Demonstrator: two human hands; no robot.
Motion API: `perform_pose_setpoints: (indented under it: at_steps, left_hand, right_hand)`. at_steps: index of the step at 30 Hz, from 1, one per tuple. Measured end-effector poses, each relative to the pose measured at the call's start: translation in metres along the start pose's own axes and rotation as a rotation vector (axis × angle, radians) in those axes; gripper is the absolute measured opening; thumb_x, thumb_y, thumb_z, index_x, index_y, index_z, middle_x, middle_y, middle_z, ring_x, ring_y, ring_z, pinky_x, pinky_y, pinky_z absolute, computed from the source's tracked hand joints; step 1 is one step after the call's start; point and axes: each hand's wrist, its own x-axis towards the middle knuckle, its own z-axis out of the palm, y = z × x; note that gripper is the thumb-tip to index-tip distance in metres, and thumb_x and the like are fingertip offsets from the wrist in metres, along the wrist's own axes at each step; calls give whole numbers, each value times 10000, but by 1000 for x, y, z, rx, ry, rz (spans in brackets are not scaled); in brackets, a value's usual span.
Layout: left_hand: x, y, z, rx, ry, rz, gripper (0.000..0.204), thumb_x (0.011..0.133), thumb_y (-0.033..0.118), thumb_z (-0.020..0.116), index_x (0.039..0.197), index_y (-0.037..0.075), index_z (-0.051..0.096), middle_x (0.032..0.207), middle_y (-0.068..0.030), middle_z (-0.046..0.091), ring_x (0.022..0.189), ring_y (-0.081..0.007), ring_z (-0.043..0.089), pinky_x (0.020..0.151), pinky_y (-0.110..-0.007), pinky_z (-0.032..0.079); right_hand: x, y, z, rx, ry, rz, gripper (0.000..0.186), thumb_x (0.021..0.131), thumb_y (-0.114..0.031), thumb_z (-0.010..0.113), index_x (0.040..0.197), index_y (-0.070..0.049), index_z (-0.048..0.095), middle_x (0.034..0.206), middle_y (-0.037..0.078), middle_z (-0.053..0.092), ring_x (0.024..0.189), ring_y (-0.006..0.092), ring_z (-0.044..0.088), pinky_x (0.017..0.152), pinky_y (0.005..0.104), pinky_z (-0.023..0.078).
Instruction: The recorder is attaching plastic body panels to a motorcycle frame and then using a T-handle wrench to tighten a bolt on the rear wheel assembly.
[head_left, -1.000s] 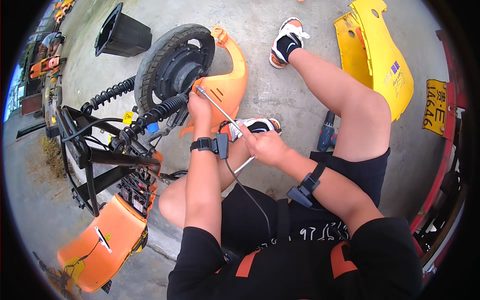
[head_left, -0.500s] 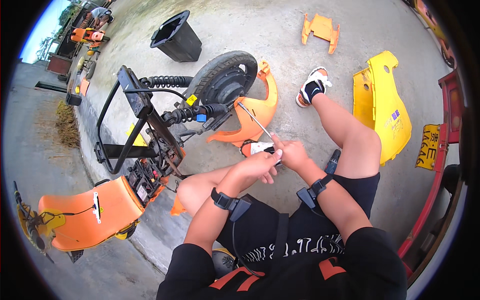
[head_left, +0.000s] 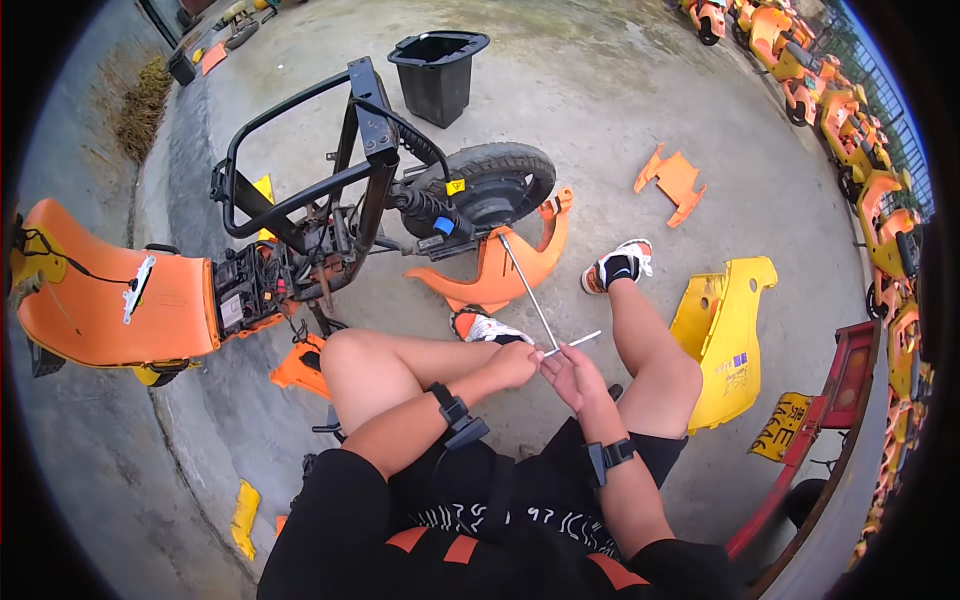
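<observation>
A silver T-handle wrench (head_left: pixel 527 290) is held in front of my knees, its long shaft pointing away toward an orange curved fender panel (head_left: pixel 510 268) on the ground. My left hand (head_left: pixel 512 366) is closed round the left end of its crossbar. At the joint of shaft and crossbar, my right hand (head_left: pixel 576 377) has its thumb and curled fingers around the tool, palm partly showing. The crossbar's right end sticks out past the right thumb. Beyond the hands stands a stripped scooter frame (head_left: pixel 372 150) with its rear wheel (head_left: pixel 505 185).
A black bin (head_left: pixel 435 85) stands behind the wheel. An orange bracket-shaped panel (head_left: pixel 675 185) and a yellow body panel (head_left: pixel 728 345) lie to the right. A red vehicle edge (head_left: pixel 800 440) runs along the near right. Several orange scooters (head_left: pixel 850 130) line the far right.
My view has swung to the right, bringing the row of scooters in. My hands have moved slightly apart, and the wrench's crossbar now shows between them.
</observation>
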Motion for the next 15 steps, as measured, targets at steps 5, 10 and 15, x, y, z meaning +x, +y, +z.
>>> perform_pose_setpoints:
  at_steps: [5, 10, 15]
  left_hand:
    - [3, -1, -10, -182, -43, -6, 330, 1017, 250, 474, 880, -1, 638, 781, -84, 651, 708, -210, 612, 674, -385, 490]
    - [-2, 5, -14, -311, -164, -106, 320, 993, 276, 499, 940, 4, 658, 830, -165, 692, 784, -289, 666, 733, -430, 503]
    - [-15, 15, -35, 171, -53, 28, 429, 1014, 328, 406, 1026, -27, 647, 1077, -255, 666, 1047, -410, 634, 910, -496, 474]
  right_hand:
    - [36, 20, 34, 65, -214, -36, 550, 1042, -373, 477, 1365, 71, 445, 1232, 177, 596, 1097, 253, 612, 957, 370, 495]
    - [39, 18, 47, -438, 65, -273, 441, 1050, -327, 472, 1242, 57, 572, 1001, 110, 689, 843, 227, 677, 773, 333, 551]
    - [38, 17, 35, -1335, 116, -790, 235, 992, -181, 536, 1079, -5, 664, 797, 172, 710, 749, 300, 704, 662, 388, 530]
